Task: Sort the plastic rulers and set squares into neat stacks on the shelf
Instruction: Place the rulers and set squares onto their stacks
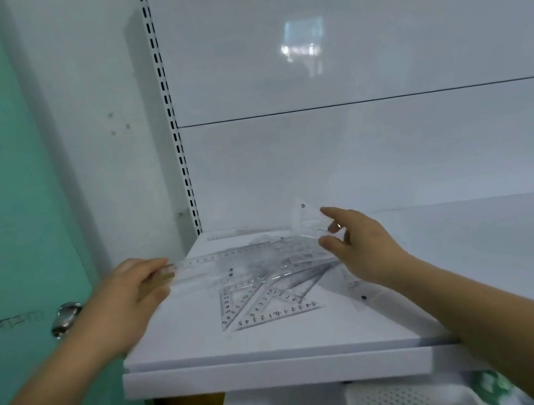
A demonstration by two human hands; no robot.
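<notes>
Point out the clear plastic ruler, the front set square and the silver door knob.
clear plastic ruler [218, 256]: head view, numbered edge.
front set square [277, 314]: head view, bottom scale.
silver door knob [66, 317]: head view, face.

shelf [475, 258]: white, flat, thick front lip | pile [265, 292]: clear plastic rulers and set squares, overlapping loosely, left of middle | back ruler [228, 234]: clear, faint, lies alone along the rear edge | lone set square [358, 289]: clear, flat, just right of the pile
</notes>
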